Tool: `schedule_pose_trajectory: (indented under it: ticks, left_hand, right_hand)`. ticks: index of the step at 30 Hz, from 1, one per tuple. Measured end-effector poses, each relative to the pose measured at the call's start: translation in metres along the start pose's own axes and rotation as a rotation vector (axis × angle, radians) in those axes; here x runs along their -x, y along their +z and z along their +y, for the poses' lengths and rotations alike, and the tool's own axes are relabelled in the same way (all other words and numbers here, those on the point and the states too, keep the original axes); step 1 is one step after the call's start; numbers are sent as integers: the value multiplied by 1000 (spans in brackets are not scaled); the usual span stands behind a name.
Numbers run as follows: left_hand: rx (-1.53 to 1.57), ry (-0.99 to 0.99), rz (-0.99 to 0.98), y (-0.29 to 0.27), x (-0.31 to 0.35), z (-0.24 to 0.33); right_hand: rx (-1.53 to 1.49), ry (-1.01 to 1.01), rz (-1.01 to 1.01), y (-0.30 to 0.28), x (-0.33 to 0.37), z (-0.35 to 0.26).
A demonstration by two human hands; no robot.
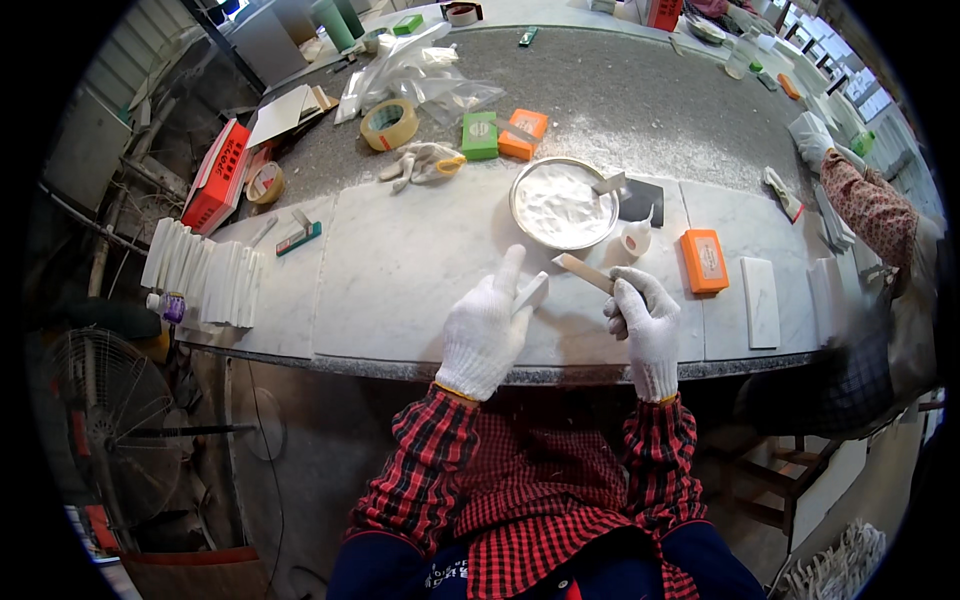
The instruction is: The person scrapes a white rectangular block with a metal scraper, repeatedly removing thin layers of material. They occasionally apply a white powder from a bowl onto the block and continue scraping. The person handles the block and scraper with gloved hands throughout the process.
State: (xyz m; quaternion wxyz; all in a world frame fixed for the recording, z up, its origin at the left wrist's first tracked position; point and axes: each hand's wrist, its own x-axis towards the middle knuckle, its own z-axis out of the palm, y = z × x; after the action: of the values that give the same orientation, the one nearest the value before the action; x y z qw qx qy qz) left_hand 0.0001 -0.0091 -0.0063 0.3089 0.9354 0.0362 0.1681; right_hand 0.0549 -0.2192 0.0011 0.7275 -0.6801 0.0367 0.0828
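My left hand (484, 330), in a white knit glove, grips a small white stone slab (532, 292) turned nearly edge-on. In my right hand (648, 330), also gloved, a flat tan strip (588, 271) is pinched, its whitish tip pointing left toward the slab without touching it. Beyond both hands stands a round metal bowl (515, 215) of white paste (558, 208), a metal scraper (610, 184) resting at its right side. A small white nozzle bottle (635, 238) is near the bowl, beside a dark plate (646, 200). Farther right are an orange box (704, 262) and a white tile (760, 303).
White slabs (205, 272) stand in a row at the left, near a green-handled blade (299, 240). Spare gloves (424, 166), a tape roll (390, 124) and a green box (480, 136) lie farther back. Another person's sleeve (868, 205) reaches in from the right. A fan (110, 430) stands lower left.
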Motion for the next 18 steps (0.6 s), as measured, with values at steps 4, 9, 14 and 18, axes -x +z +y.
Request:
schedule_pose_trajectory:
  ticks: [4, 9, 14, 18]
  left_hand:
    - [-102, -33, -96, -9, 5, 1]
    - [-222, -129, -249, -27, 25, 2]
    - [-142, -84, -360, -61, -13, 7]
    - [106, -115, -612, -97, -89, 2]
  right_hand:
    - [-4, -2, 26, 0, -17, 3]
    - [35, -43, 40, 3, -38, -2]
    - [77, -127, 49, 4, -51, -1]
    - [294, -298, 99, 4, -58, -4]
